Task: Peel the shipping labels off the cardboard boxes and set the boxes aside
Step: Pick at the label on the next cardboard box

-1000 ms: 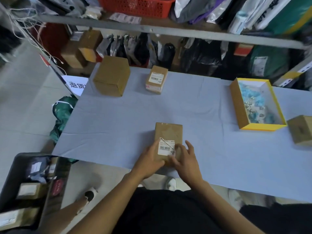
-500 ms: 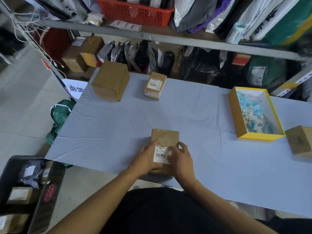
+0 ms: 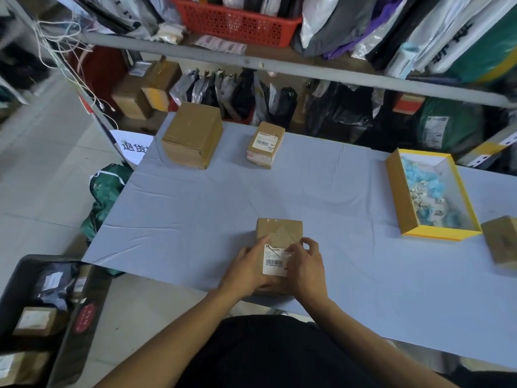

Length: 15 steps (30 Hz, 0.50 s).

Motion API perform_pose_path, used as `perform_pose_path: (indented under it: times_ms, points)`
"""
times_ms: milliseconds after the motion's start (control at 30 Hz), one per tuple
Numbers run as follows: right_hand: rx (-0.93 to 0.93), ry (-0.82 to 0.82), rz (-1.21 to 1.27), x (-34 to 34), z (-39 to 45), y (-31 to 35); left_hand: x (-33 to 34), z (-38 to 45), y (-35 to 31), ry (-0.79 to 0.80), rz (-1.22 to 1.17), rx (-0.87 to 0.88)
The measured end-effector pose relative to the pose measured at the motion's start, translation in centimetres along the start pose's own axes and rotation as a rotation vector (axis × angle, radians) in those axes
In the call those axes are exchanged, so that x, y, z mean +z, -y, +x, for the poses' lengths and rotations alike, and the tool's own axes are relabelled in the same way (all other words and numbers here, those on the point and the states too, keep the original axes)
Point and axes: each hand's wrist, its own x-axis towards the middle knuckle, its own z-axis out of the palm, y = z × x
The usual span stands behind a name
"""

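Pale tiled floor [image 3: 42,169] on left. Table [image 3: 349,289] w/ grey-blue cloth. Behind it, grey metal shelf rail [image 3: 279,67] w/ red basket [image 3: 237,22] on top, dark bags [image 3: 251,93] hanging below. Light dim, even.

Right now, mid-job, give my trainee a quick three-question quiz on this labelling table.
1. True or false: the label on the near box is fully peeled off.
2. Which far box still carries a label? A) the large box B) the small box
3. Fill in: the yellow tray sits toward the person's ____ side.

Key: 1 false, it is partly on, between the left hand and right hand. 2 B. 3 right.
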Motion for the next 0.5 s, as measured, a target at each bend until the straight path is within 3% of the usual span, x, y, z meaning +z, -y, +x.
perform_pose_path:
  times_ms: [133,500]
  points:
    - [0.057,-0.002,0.043,-0.4,-0.3,0.3,-0.1,0.1,0.1,0.015,0.024,-0.012]
    - [0.001,0.002,0.057,-1.1,-0.7,0.6,0.1,0.0,-0.4,0.021,0.06,0.005]
